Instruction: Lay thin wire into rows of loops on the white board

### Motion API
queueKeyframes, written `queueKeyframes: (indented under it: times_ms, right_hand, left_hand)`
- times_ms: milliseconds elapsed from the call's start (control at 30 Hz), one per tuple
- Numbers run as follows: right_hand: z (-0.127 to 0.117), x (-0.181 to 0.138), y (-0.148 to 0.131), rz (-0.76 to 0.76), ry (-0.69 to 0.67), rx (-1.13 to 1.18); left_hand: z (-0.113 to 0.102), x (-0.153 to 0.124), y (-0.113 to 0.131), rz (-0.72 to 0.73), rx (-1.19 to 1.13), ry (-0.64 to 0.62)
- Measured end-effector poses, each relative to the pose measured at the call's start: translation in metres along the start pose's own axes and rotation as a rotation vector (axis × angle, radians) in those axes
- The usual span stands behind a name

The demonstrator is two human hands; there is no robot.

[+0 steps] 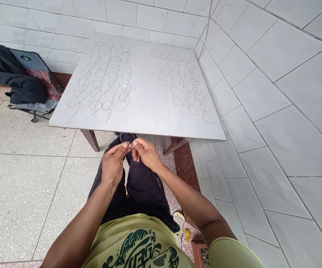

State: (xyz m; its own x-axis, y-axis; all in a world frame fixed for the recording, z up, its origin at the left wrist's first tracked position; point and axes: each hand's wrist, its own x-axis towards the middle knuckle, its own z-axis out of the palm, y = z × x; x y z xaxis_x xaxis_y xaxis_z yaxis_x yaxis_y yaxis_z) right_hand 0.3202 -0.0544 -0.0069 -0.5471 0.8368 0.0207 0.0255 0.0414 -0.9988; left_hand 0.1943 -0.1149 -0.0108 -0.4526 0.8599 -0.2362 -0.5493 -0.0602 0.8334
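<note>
Over my lap, just in front of the table's near edge, my left hand (115, 160) and my right hand (145, 152) meet around a thin wire loop (127, 133). The fingers of both hands pinch the wire at the bottom of the loop. Its round part stands up above the fingertips. Beyond it, the white table (144, 93) bears rows of similar bent wire loops (96, 106) on its left side. More wire loops (178, 100) lie in rows on the right side. Where the wire crosses between my fingers is partly hidden.
A folding chair (42, 80) with dark cloth (24, 87) on it stands left of the table. The tiled wall (261, 111) runs close along the right. Wooden table legs (90, 140) show under the near edge. A yellow object (188, 234) lies on the floor at my right.
</note>
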Motion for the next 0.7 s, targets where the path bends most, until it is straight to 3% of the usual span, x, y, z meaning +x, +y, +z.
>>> queueKeyframes:
  times_ms: [300,567,700]
  right_hand:
    - [-0.007,0.005,0.004,0.043,-0.049,0.052]
    - [-0.01,0.011,0.004,0.02,0.027,-0.019]
    - [-0.008,0.01,0.006,0.004,0.053,-0.054]
  left_hand:
    - [0.006,0.001,-0.005,-0.032,-0.013,-0.006]
    - [-0.007,-0.007,0.0,0.084,0.472,-0.123]
    - [-0.015,-0.01,0.001,-0.027,0.469,-0.206]
